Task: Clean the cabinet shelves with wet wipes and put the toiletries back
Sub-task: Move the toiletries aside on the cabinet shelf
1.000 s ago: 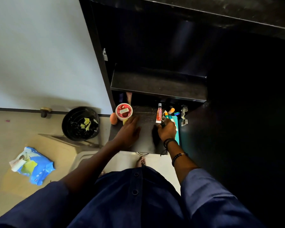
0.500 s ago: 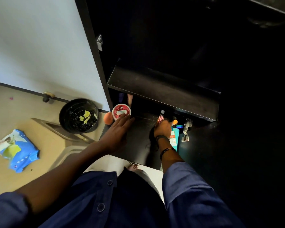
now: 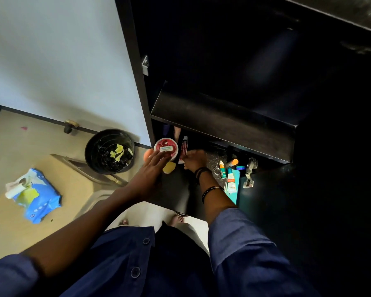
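On the black bottom shelf [image 3: 176,191] a round jar with a red lid [image 3: 166,146] stands at the left. My left hand [image 3: 151,171] lies flat, its fingertips on the jar's near rim. Just right of the jar is a red tube [image 3: 183,147]; my right hand [image 3: 195,160] pinches its lower end. A yellow piece [image 3: 169,167] lies between my hands, and an orange sponge [image 3: 147,154] sits left of the jar. Several small tubes and caps [image 3: 228,172] are grouped at the shelf's right. The middle shelf [image 3: 223,123] above is bare.
On the floor to the left are a black bin [image 3: 109,151] with scraps in it and a blue wet-wipes pack [image 3: 35,195]. A metal hinge [image 3: 249,173] sits at the shelf's right end. The cabinet's side panel [image 3: 137,82] rises beside the wall.
My right hand has moved left across the shelf with the red tube, which now stands next to the jar. My left hand slid forward onto the jar.
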### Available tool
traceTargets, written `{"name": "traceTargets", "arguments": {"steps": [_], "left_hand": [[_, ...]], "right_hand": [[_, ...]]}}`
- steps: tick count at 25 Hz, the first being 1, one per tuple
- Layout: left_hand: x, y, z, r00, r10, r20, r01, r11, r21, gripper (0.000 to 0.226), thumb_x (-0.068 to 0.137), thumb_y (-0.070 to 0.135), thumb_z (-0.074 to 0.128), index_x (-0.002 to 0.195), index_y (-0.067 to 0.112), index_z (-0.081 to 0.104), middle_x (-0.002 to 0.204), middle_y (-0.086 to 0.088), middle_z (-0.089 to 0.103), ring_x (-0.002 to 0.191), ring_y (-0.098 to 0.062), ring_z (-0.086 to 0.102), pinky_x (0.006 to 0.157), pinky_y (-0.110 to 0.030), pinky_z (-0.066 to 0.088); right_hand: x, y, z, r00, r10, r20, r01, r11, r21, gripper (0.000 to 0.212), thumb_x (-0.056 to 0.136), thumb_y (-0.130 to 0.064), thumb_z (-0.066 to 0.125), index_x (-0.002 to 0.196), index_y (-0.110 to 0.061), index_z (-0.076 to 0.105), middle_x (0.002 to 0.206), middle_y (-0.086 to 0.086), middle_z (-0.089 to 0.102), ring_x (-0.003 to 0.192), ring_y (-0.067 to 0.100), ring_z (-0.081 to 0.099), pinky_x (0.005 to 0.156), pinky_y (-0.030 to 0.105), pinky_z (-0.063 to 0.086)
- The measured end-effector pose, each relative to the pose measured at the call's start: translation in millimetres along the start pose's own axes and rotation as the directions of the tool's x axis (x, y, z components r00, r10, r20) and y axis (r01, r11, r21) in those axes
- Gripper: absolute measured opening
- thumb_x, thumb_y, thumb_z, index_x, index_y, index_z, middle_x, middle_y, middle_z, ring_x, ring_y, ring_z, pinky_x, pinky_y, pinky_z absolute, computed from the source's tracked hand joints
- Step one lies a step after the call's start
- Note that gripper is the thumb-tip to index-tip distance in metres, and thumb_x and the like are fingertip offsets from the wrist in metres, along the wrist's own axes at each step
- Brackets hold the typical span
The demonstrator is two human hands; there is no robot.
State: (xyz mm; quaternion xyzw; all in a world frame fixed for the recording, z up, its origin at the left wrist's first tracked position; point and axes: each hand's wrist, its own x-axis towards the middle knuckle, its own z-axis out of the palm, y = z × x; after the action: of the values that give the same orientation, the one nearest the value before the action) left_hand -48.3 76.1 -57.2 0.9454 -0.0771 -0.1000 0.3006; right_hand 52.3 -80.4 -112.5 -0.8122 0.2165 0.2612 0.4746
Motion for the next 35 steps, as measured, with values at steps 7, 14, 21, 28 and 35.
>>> {"name": "traceTargets", "arguments": {"steps": [7,14,21,28,35], "left_hand": [[-7,0,-6,0.999,0.041,0.023,-0.041,0.999,0.009,0.069,0.084,-0.002,0.057,0.146,0.011,0.03,0.155,-0.014,0.021,0.146,-0.032,0.007,0.118,-0.043,0.006],[-2,47,5,0.985,0.166,0.038,-0.165,0.986,-0.025,0.065,0.081,-0.007,0.051,0.143,0.003,0.035,0.152,-0.02,0.027,0.144,-0.035,0.016,0.118,-0.035,0.003],[7,56,21,0.961,0.253,0.111,-0.247,0.967,-0.06,0.062,0.083,-0.007,0.045,0.143,0.004,0.034,0.15,-0.019,0.03,0.144,-0.036,0.018,0.118,-0.043,0.018],[4,46,18,0.968,0.22,0.123,-0.216,0.975,-0.048,0.054,0.088,-0.002,0.048,0.14,0.006,0.04,0.148,-0.017,0.035,0.142,-0.032,0.024,0.116,-0.038,0.021],[-3,39,19,0.965,0.222,0.142,-0.22,0.975,-0.029,0.047,0.092,0.005,0.047,0.139,0.008,0.043,0.145,-0.013,0.039,0.139,-0.027,0.03,0.114,-0.028,0.02]], "right_hand": [[-24,5,-5,0.988,-0.052,-0.145,0.054,0.998,0.011,0.028,0.082,-0.005,0.064,0.109,0.0,0.061,0.095,0.01,0.062,0.091,0.019,0.056,0.083,0.03,0.046],[-64,42,-71,0.713,-0.348,-0.609,0.094,0.908,-0.409,0.043,0.079,-0.015,0.064,0.121,-0.009,0.06,0.13,0.017,0.047,0.114,0.036,0.042,0.097,0.043,0.042],[-54,48,-109,0.805,-0.308,-0.507,0.129,0.925,-0.358,0.025,0.092,-0.014,0.056,0.115,-0.009,0.063,0.124,0.015,0.057,0.108,0.033,0.058,0.09,0.034,0.047],[-47,49,-110,0.856,-0.257,-0.449,0.059,0.911,-0.408,0.016,0.085,-0.009,0.06,0.099,-0.014,0.068,0.101,0.015,0.07,0.092,0.035,0.065,0.076,0.034,0.051],[-45,48,-104,0.848,-0.31,-0.429,0.095,0.886,-0.453,0.017,0.089,-0.005,0.053,0.102,-0.005,0.063,0.107,0.018,0.064,0.097,0.036,0.061,0.08,0.033,0.045]]}}
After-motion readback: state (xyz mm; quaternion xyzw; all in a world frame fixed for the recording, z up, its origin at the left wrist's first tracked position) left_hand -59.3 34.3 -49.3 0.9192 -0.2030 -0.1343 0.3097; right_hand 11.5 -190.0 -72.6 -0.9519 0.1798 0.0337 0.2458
